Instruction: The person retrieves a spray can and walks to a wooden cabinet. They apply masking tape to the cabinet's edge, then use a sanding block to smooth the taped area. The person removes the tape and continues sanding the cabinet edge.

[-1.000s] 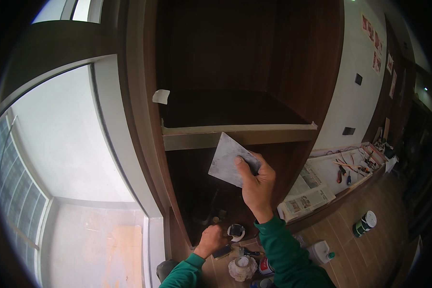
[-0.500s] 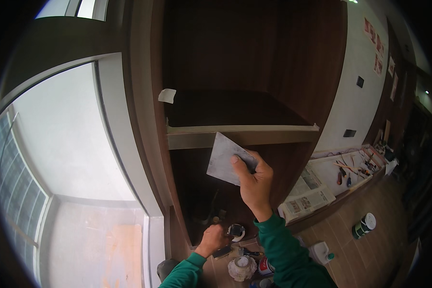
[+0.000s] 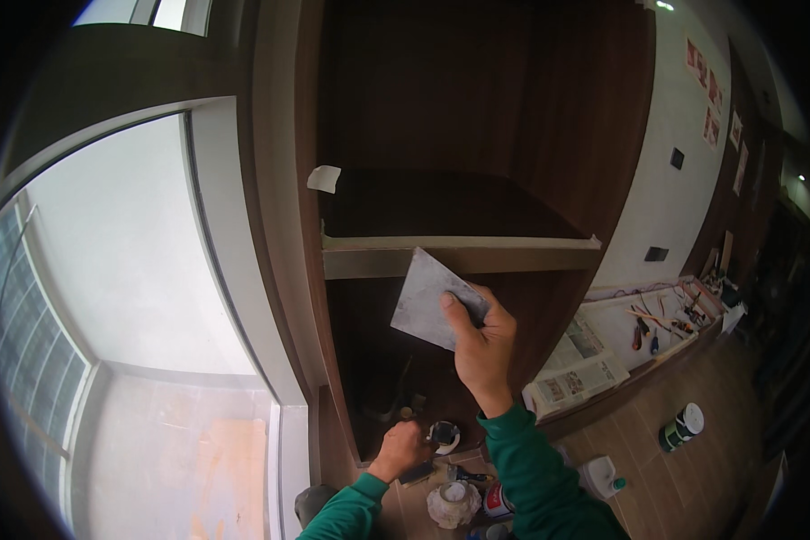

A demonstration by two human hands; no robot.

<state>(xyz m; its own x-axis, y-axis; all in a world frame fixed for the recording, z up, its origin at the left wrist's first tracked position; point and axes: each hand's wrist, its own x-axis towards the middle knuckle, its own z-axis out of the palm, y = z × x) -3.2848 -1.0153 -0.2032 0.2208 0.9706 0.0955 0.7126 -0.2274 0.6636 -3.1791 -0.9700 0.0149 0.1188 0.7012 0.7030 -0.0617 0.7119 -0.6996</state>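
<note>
My right hand (image 3: 482, 346) pinches a flat grey rectangular sheet (image 3: 434, 306) with smudged marks, thumb on the near face and fingers hidden behind. The sheet is tilted, its top corner close in front of the shelf's front edge (image 3: 463, 261) in a dark wooden cabinet (image 3: 567, 117). Lower down, my left hand (image 3: 401, 452) is closed. A small round tan end (image 3: 406, 413) shows just above its knuckles, but what the fingers grip is hidden. Beside that hand is a pale round container (image 3: 444, 437) with something dark in it.
Below the hands stand a crumpled white-wrapped pot (image 3: 454, 504), a red-and-white can (image 3: 497, 501) and a brush (image 3: 463, 473). To the right are a white bottle (image 3: 600, 475), a dark can (image 3: 681, 427) and a low ledge with newspaper (image 3: 578, 369) and hand tools. A window (image 3: 144, 252) lies left.
The view has shifted slightly, so the cabinet sits a little farther right. My right hand still holds the sheet before the shelf edge, and my left hand stays put.
</note>
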